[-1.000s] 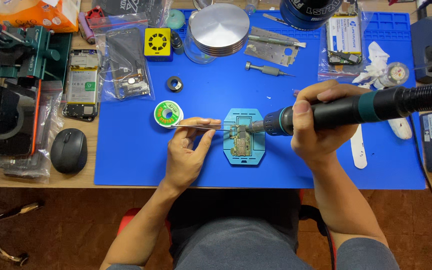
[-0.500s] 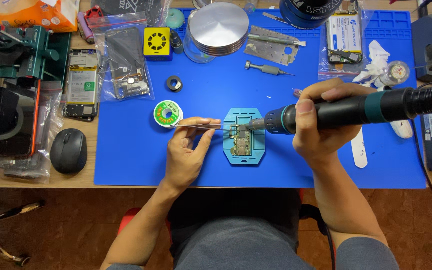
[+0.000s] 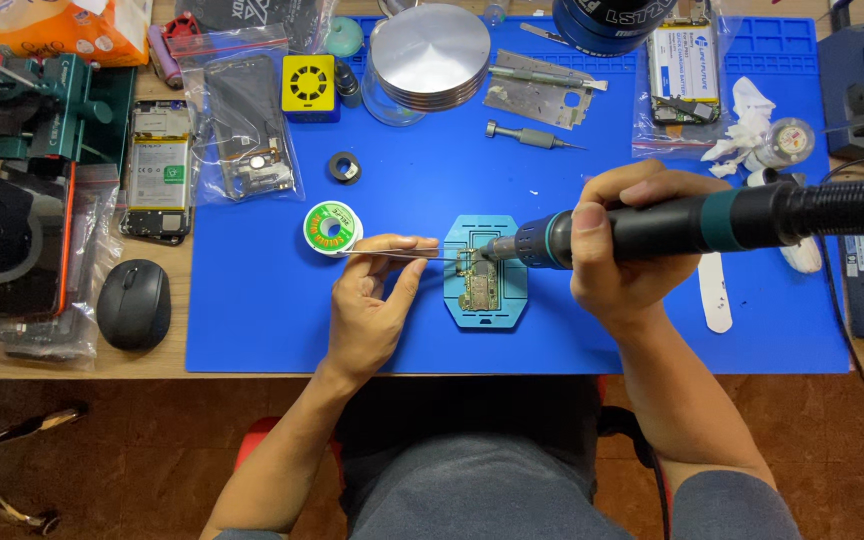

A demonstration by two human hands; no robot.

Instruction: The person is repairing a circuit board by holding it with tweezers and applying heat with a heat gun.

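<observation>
Bright, even overhead light, soft shadows, sharp focus, slight edge distortion.

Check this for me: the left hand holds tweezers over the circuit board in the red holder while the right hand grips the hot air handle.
The colour is wrong. The head view shows the holder is light blue, not red. The rest holds: the left hand holds tweezers over the circuit board, and the right hand grips the hot air handle.

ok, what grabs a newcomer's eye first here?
The bright blue mat covering the desk, and at its centre a circuit board in a light-blue holder. The right hand aims a thick hot-air handpiece at it, while the left hand brings tweezers in from the left.
</observation>
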